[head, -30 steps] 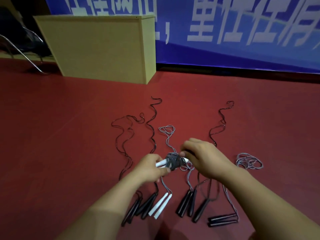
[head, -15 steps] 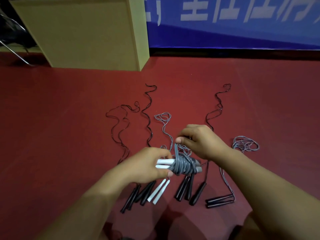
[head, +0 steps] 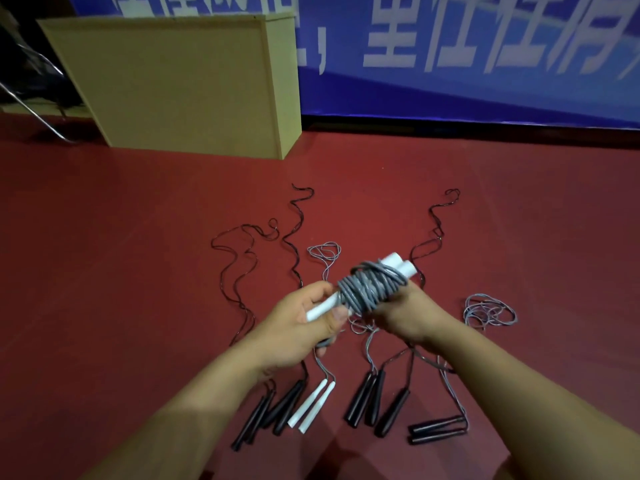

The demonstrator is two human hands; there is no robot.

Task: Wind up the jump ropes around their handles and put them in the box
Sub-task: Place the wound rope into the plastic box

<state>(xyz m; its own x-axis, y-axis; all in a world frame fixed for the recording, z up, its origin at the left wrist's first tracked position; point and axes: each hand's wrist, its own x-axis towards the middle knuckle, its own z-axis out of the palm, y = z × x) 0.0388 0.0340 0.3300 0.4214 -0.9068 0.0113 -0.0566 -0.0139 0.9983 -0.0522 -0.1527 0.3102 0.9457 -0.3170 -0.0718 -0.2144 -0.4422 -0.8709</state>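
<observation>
I hold a wound jump rope (head: 370, 285) above the floor: grey cord wrapped thickly round two white handles. My left hand (head: 304, 327) grips the near ends of the handles. My right hand (head: 401, 313) holds the bundle from below at the cord wraps. The far handle ends point up and away. The tan box (head: 180, 81) stands at the back left. Several unwound ropes lie on the red floor below my hands, one with white handles (head: 311, 407), the others with black handles (head: 367, 400).
A loose grey cord coil (head: 490, 310) lies to the right. Black cords (head: 242, 268) snake across the floor toward the box. A blue banner (head: 485, 57) runs along the back wall. Metal chair legs (head: 27, 105) stand at far left.
The bundle has risen and tilted, its far handle ends now pointing up. My right hand moved from above the wraps to under them. The view tipped up again.
</observation>
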